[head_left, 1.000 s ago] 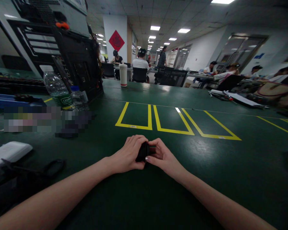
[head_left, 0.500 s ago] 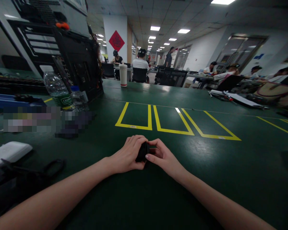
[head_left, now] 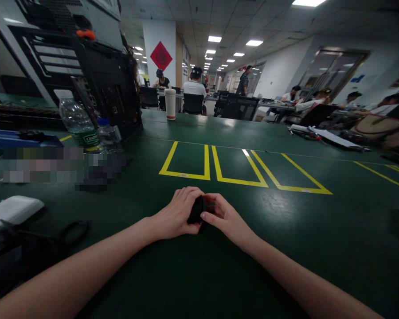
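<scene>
A small black object with a rounded outline [head_left: 197, 210] is held between both hands at the middle of the green table [head_left: 173, 274]. My left hand [head_left: 178, 213] wraps around its left side, thumb below and fingers over the top. The fingers of my right hand [head_left: 223, 213] pinch the right edge of it, thumb in front and the other fingers curled behind. Much of the object is hidden by the hands, and its exact kind cannot be made out.
Yellow tape outlines [head_left: 239, 182] mark the table beyond the hands. At left are plastic bottles [head_left: 76, 117], a black computer case [head_left: 109, 93], a white box-like item [head_left: 13, 212] and black cables [head_left: 69, 232]. A white cup [head_left: 170, 104] stands farther back; people sit beyond.
The right fingers have shifted slightly around the black object's edge; the left hand keeps its grip. In the background, a standing person has moved to the right.
</scene>
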### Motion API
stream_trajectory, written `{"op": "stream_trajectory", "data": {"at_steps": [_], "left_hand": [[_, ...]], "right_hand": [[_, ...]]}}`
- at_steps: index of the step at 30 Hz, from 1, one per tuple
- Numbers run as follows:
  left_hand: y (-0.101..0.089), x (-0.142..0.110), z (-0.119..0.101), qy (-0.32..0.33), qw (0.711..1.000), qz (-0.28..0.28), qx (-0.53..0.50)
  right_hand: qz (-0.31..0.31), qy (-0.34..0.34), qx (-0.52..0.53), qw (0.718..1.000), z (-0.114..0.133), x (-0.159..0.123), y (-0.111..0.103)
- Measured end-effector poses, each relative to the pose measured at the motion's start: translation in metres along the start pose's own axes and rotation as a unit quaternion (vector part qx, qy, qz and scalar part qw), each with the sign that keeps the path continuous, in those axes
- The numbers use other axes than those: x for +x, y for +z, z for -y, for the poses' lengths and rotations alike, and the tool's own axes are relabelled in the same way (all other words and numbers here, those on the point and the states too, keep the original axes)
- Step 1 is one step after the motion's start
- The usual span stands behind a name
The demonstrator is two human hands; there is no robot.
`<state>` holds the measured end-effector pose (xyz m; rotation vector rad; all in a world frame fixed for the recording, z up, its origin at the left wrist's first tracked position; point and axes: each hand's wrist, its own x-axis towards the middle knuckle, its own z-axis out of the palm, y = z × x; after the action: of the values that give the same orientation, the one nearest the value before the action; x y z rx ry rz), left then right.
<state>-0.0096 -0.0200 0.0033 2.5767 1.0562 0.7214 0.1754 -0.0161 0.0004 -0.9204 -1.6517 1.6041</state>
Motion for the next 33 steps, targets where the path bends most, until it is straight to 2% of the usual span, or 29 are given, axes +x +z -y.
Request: {"op": "stream_trajectory", "data": {"at_steps": [4, 8, 17, 21, 25, 33], "left_hand": [[0.0016, -0.0005, 0.0015, 0.004, 1.000, -0.004, 0.000], [0.0021, -0.0002, 0.0021, 0.007, 1.000, -0.005, -0.002], [-0.0016, 0.0003, -0.0013, -0.003, 1.000, 0.007, -0.011], [0.0005, -0.0002, 0.0009, 0.002, 1.000, -0.001, -0.005], [0.0032, -0.0002, 0.0027, 0.008, 1.000, -0.006, 0.002], [-0.0004, 0.0001, -0.0008, -0.002, 1.000, -0.001, -0.007]], "right_hand": [[0.034, -0.022, 0.021, 0.999, -0.0010, 0.0004, -0.0013], [0.030, -0.048, 0.031, 0.998, -0.0018, 0.0012, -0.0005], [-0.001, 0.008, 0.014, 1.000, 0.0037, 0.0004, 0.0002], [0.030, -0.009, 0.036, 0.999, 0.0006, 0.0010, -0.0015], [0.028, -0.043, 0.039, 0.998, -0.0021, 0.0018, -0.0012], [-0.005, -0.003, 0.023, 1.000, 0.0051, 0.0002, 0.0010]]}}
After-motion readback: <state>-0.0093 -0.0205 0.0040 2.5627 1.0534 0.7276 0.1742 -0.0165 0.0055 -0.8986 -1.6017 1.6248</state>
